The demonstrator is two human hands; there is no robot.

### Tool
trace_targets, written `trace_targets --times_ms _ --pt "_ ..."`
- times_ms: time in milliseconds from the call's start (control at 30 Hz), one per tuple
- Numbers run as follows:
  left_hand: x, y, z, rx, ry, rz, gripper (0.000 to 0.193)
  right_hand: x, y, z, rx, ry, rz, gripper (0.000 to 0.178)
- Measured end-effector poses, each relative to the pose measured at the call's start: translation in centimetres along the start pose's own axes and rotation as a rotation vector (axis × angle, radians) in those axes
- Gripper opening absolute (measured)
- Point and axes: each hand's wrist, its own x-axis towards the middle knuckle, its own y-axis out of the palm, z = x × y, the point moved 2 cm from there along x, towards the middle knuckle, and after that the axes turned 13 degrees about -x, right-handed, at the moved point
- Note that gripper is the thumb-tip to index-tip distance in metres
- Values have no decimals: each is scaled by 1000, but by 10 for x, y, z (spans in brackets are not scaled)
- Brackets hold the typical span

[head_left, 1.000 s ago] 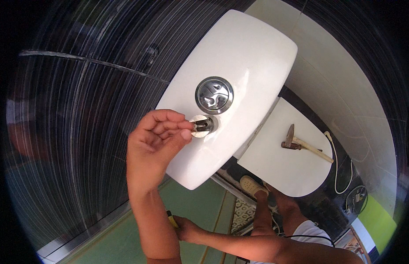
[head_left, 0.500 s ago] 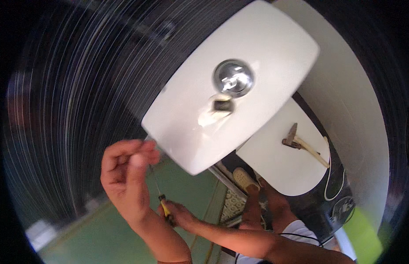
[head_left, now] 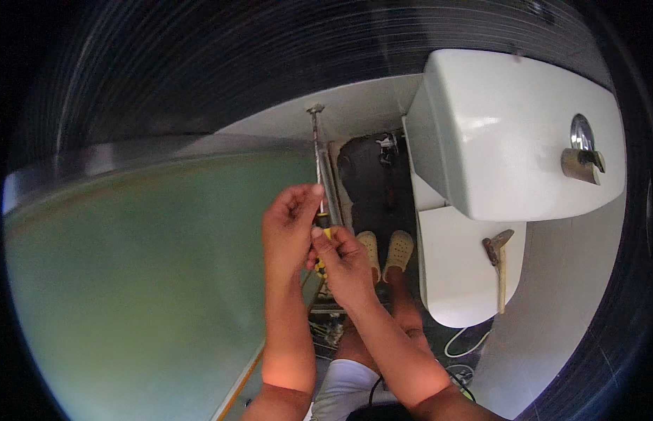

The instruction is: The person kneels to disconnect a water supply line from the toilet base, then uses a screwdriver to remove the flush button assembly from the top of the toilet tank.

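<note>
My right hand (head_left: 346, 265) wraps the yellow-and-black handle of a screwdriver (head_left: 323, 219), just below my left hand. My left hand (head_left: 293, 221) has its fingers curled, the tips pinching at the metal shaft above the handle. Up from there the thin metal line runs to a small metal fitting (head_left: 315, 109) on the pale ledge by the dark wall. Whether the screwdriver tip touches that fitting is hard to make out. The green glass panel (head_left: 151, 281) stands beside my left forearm.
To the right is a white toilet tank (head_left: 481, 161) with a chrome button (head_left: 581, 132) and a small brownish piece (head_left: 579, 165) on top. A hammer (head_left: 500, 270) lies on the toilet lid (head_left: 453, 274). My feet wear beige clogs (head_left: 398, 252); a white hose (head_left: 467, 344) loops on the floor.
My view has swung left, so the toilet now sits further right. My hands have come together at the screwdriver; before, my left hand was raised apart from its handle.
</note>
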Motion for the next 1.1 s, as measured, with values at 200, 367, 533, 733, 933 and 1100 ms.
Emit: trace_targets --times_ms 200,367,533,733,933,1100 --pt "20 9 -10 62 -21 41 34 9 -4 -5 246 119 48 37" --pt "29 23 0 -228 0 101 26 13 -8 -4 -857 -396 -547 32" --pt "38 19 17 -300 -101 140 30 16 -21 -18 -121 -87 -174 41" --pt "40 10 14 -413 -178 246 30 2 -23 -20 830 132 462 46" --pt "22 26 17 -238 -23 184 32 1 -19 -18 -602 -345 -418 24" --pt "27 20 22 -290 -97 260 33 -3 -29 -23 -13 29 -83 39"
